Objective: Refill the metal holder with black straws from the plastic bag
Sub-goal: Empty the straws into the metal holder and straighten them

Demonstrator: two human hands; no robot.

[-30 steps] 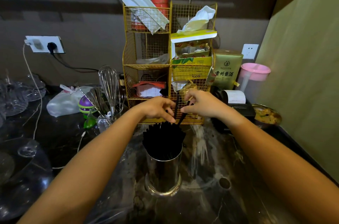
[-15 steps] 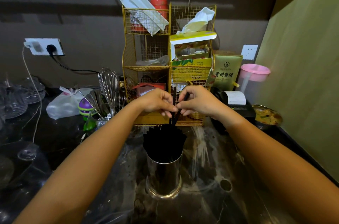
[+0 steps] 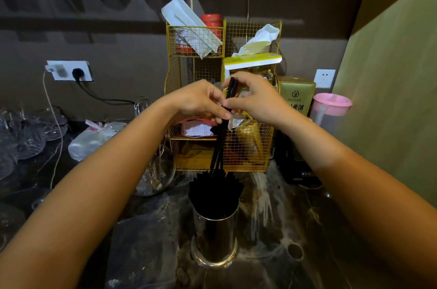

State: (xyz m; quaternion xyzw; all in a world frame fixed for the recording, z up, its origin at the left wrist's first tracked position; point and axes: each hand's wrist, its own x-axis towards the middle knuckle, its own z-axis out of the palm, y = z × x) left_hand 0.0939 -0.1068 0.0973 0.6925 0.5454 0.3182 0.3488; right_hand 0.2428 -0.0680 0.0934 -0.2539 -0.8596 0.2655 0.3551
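- Black straws — a few long ones pinched together above the metal holder, upper ends poking out over the fingers, lower ends reaching down into the packed bundle already standing in the cup.
- Metal holder standing upright on the dark wet-looking counter, near the front centre, crammed to the rim with straw tops fanning outward.
- Left hand closed round the straws, fingertips pressed together on the shafts at mid-height.
- Right hand pinching the same straws from the other side, thumb and fingers nipped on the upper part; both hands touching across the shafts.
- Looks like a late stage of the refill, judging by how full the cup is — these few still to be worked down among the rest.
- Risk one: hardly any gap left in the bundle, so pushing down could buckle or kink the thin shafts instead of seating them.
- Risk two: forcing at a slant could lever the outer straws over the rim and scatter them on the counter.
- Risk three: tall narrow cup on a slick surface, with neither hand steadying it; a sideways shove from above might tip it.
- Behind, a gold wire rack close by, and a glass jar with a whisk just to the left — little room for a wide movement.
- Plastic bag not clearly identifiable; clear film at the front edge too dim to tell.
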